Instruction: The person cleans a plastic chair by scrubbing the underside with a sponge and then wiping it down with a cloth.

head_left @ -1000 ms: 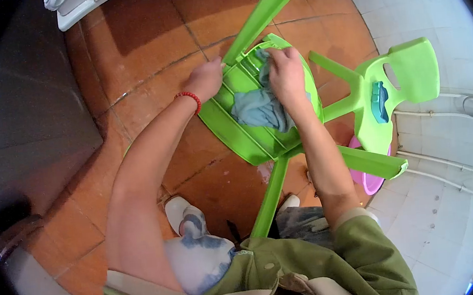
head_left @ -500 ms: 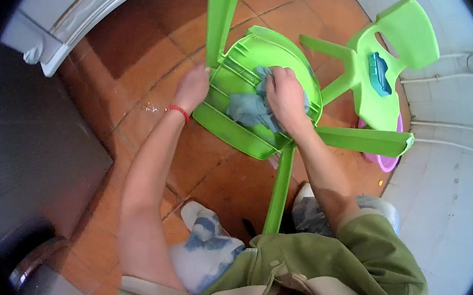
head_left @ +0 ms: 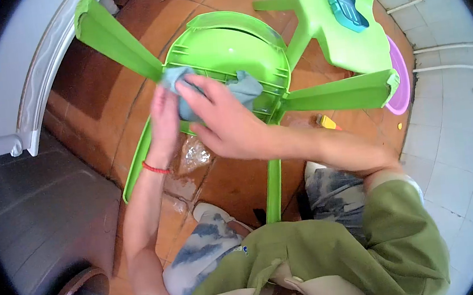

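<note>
An upturned green plastic chair (head_left: 227, 46) shows its ribbed underside, legs sticking outward. My right hand (head_left: 222, 117) is closed on a grey-blue cloth (head_left: 247, 89), pressing it against the base of the upper-left leg. The cloth's loose end trails over the ribs of the seat's underside. Just left of it, my left hand (head_left: 164, 117), with a red bracelet at the wrist, grips the chair's side by that same leg base. Its fingertips are partly hidden by the cloth.
A second green chair (head_left: 346, 48) stands upright on the right, a teal plastic box-like item (head_left: 347, 9) on its seat. Behind it is a pink basin (head_left: 398, 83). A small yellow item (head_left: 327, 122) lies on the tiled floor (head_left: 229, 188). Pipes (head_left: 449, 47) run along the wall.
My right hand has moved the cloth left from the middle of the underside to the upper-left leg base, beside my left hand. The chair has turned and tilted, and the view has shifted.
</note>
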Demonstrator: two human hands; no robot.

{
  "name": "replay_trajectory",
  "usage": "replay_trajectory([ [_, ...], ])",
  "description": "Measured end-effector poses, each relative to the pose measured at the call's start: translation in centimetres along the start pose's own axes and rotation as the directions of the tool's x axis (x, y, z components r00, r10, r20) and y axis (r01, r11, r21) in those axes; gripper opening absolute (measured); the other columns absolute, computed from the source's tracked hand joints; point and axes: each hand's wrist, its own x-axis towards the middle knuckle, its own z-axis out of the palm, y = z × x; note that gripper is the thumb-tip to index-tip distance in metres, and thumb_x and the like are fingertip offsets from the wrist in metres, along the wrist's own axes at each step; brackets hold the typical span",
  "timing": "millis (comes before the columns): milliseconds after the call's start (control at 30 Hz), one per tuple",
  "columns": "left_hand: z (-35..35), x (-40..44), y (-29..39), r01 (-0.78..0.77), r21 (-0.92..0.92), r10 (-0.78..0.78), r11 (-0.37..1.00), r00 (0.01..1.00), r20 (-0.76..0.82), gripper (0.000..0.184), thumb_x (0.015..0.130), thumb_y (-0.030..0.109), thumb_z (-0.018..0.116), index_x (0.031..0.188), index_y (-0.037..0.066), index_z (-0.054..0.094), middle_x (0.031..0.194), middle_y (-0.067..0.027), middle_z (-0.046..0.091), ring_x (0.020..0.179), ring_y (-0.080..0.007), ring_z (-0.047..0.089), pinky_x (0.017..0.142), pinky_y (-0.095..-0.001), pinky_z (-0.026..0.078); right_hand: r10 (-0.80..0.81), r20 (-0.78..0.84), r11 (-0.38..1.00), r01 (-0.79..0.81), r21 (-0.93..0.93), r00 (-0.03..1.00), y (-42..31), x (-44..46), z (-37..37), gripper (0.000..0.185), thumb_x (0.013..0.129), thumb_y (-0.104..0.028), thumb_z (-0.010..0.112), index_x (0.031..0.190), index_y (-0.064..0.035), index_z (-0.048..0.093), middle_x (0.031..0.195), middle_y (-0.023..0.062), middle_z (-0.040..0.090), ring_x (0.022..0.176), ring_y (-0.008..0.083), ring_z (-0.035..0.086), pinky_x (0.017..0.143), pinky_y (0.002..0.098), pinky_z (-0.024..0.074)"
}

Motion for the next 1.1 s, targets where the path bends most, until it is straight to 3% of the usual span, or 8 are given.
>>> replay_trajectory([
  [133,1.0,2.8,3.7,-0.273,0.004,0.272,0.962,0.961,-0.057,0.022,0.097,0.017,0.051,0.111,0.002,0.058,0.100,-0.0010,0.062,0.090,-0.0078,0.056,0.081,-0.0235,0.045,-0.100,0.464,0.971,0.188,-0.147,0.880,-0.7,-6.7,-5.7,0.062,0.073,-0.005,0.064,0.131,-0.0019,0.043,0.133,0.0263,0.039,0.120,0.0410,0.042,0.100,0.0446,0.0387],
  [267,6.1,4.2,4.6,-0.503,0.366,0.447,0.783,0.864,0.231,0.023,0.090,0.013,0.059,0.111,0.004,0.059,0.097,-0.0044,0.063,0.089,-0.0128,0.059,0.079,-0.0277,0.047,0.373,0.772,0.928,-0.223,-0.299,0.514,-0.2,-14.2,-12.8,0.035,0.080,-0.010,0.056,0.116,-0.0061,0.056,0.111,0.0166,0.055,0.102,0.0351,0.056,0.082,0.0444,0.0485],
  [400,10.6,5.6,-1.2,-0.779,0.468,0.171,0.418,0.573,0.801,0.032,0.081,0.009,0.059,0.113,0.005,0.059,0.099,-0.0112,0.058,0.090,-0.0272,0.059,0.078,-0.0345,0.048,0.381,0.629,0.922,-0.332,-0.201,0.678,4.1,-17.6,-13.2,0.024,0.085,-0.014,0.056,0.107,-0.0050,0.060,0.096,0.0159,0.058,0.092,0.0358,0.059,0.076,0.0433,0.0500],
  [500,12.0,4.6,-2.7,-0.830,0.515,0.052,0.215,0.537,0.842,0.032,0.082,0.011,0.056,0.112,0.004,0.059,0.101,-0.0109,0.055,0.089,-0.0292,0.057,0.076,-0.0387,0.047,0.340,0.542,0.929,-0.365,-0.065,0.769,4.5,-17.8,-11.7,0.023,0.087,-0.016,0.056,0.107,-0.0052,0.061,0.094,0.0170,0.059,0.089,0.0365,0.060,0.077,0.0435,0.0498],
  [700,13.9,4.9,-2.3,-0.755,0.642,-0.074,0.137,0.638,0.766,0.029,0.081,0.011,0.055,0.110,0.005,0.060,0.097,-0.0114,0.055,0.088,-0.0288,0.057,0.074,-0.0396,0.047,0.450,0.265,0.890,-0.454,-0.051,0.853,7.9,-17.5,-12.5,0.023,0.090,-0.014,0.055,0.110,-0.0036,0.062,0.089,0.0146,0.065,0.077,0.0273,0.062,0.071,0.0359,0.0500],
  [800,13.8,5.4,-2.9,-0.693,0.609,0.085,0.387,0.684,0.724,0.028,0.079,0.004,0.056,0.108,0.005,0.060,0.094,-0.0115,0.054,0.087,-0.0290,0.057,0.072,-0.0402,0.047,0.443,0.181,0.893,-0.450,-0.001,0.878,9.3,-16.2,-12.8,0.027,0.085,-0.010,0.059,0.112,-0.0047,0.060,0.105,0.0151,0.061,0.096,0.0309,0.059,0.083,0.0402,0.0470],
  [900,14.5,5.4,-2.9,-0.632,0.733,0.062,0.252,0.766,0.639,0.029,0.077,0.000,0.056,0.105,0.006,0.060,0.095,-0.0106,0.054,0.087,-0.0291,0.056,0.072,-0.0395,0.048,0.517,0.230,0.850,-0.526,-0.025,0.825,10.0,-16.5,-13.4,0.037,0.083,-0.010,0.063,0.119,-0.0062,0.056,0.114,0.0133,0.058,0.108,0.0286,0.055,0.092,0.0401,0.0438],
  [1100,13.6,5.7,-3.5,-0.804,0.499,0.172,0.324,0.569,0.804,0.022,0.075,0.002,0.057,0.096,0.006,0.059,0.094,-0.0120,0.051,0.088,-0.0302,0.054,0.075,-0.0397,0.047,0.557,0.240,0.828,-0.554,-0.086,0.795,14.8,-23.3,-11.7,0.037,0.085,-0.017,0.063,0.120,-0.0089,0.054,0.113,0.0119,0.056,0.106,0.0254,0.052,0.091,0.0382,0.0402],
])
